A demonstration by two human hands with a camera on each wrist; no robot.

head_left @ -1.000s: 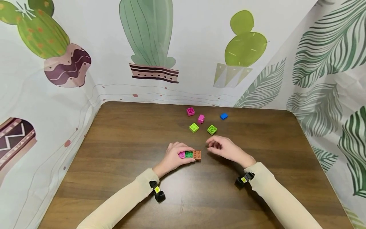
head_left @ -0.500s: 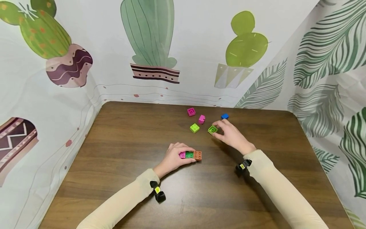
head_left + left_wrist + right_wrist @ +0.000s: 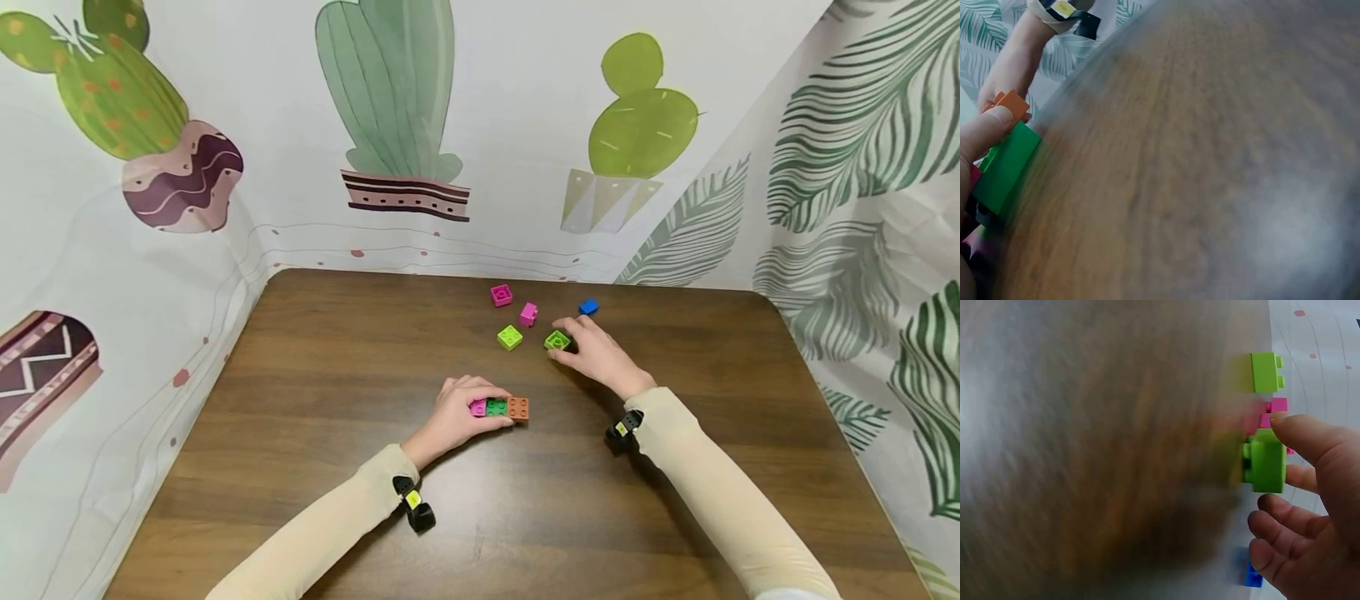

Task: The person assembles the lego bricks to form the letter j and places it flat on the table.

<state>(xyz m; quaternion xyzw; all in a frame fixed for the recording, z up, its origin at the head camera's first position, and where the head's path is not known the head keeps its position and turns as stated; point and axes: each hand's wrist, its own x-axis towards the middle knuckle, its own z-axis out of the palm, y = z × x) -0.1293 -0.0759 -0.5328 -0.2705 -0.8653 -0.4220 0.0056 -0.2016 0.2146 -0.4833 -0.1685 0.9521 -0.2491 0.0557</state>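
Note:
My left hand (image 3: 459,410) grips a joined row of toy bricks, its thumb along the near side and its fingers on the far side. A magenta brick (image 3: 477,407), a green brick (image 3: 497,407) and an orange brick (image 3: 517,407) show in it. Lower parts are partly hidden by the hand. With thumb and index finger on either side, my right hand (image 3: 594,353) pinches a lime green brick (image 3: 557,340) lying studs down on the table. The index fingertip is hidden behind that brick (image 3: 1269,465) in the right wrist view.
Another lime green brick (image 3: 509,337) lies studs up left of the right hand. Behind it are two pink bricks, one upside down (image 3: 501,296) and one on its side (image 3: 528,314). A blue brick (image 3: 588,307) lies beyond the right hand on the brown table (image 3: 360,333).
From beside the left hand's bricks, my right hand has moved forward to the lime green brick, then shifted slightly left around it. The left hand and its brick row stay put.

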